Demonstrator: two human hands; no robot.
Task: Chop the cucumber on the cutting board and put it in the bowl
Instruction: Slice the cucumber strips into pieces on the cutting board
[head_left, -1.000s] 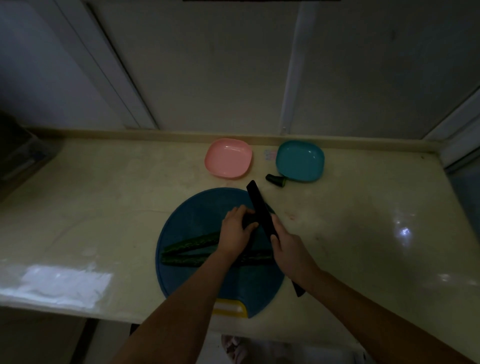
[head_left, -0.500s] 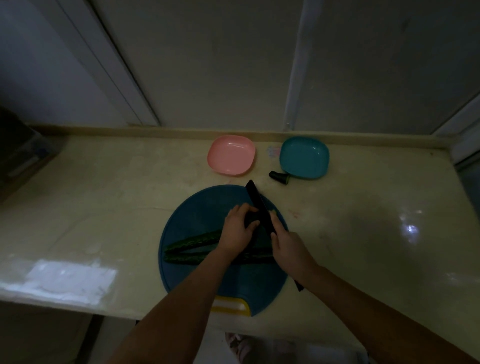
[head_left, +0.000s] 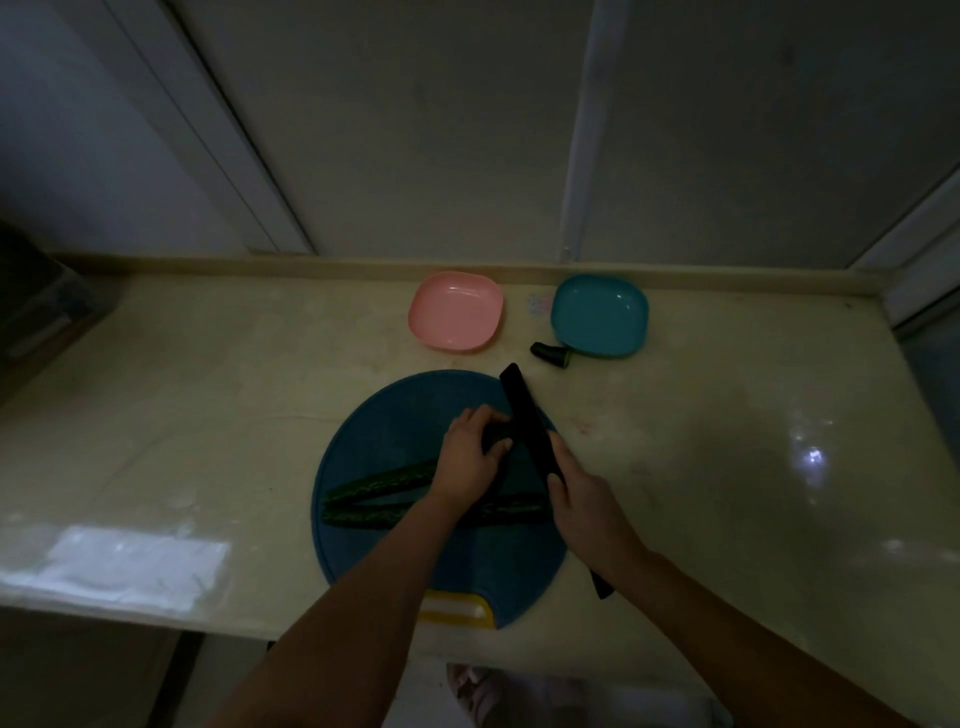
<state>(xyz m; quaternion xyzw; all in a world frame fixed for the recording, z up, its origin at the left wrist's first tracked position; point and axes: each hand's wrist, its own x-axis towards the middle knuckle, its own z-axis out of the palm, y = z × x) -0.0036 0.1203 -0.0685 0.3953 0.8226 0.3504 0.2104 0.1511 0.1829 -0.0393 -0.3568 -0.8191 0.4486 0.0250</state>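
Head view, and it's dim out here, so let's work across. Far left there's pale counter (head_left: 208, 389), then the round blue cutting board (head_left: 395, 415) sitting near the front edge, within easy reach. On it lies the cucumber (head_left: 384, 480), already split into two long strips that fan apart toward the left and close in toward the right. That looks like set-up for cutting across them.

Now the left hand (head_left: 470, 462): fingers curled down over the right end of the upper strip, pinning it so it can't roll or slide. Knuckles sit just beside the blade, probably as a guide.

The dark knife (head_left: 527, 421) angles up and away, with its tip past the board's far rim. The right hand (head_left: 584, 504) is wrapped tight around the handle, whose butt pokes out below the wrist.

Behind wait a pink bowl (head_left: 456, 310) and a teal bowl (head_left: 600, 314), both bare. I can't tell which is the target. A cucumber stub (head_left: 551, 355) lies against the teal one, seemingly a discarded end.
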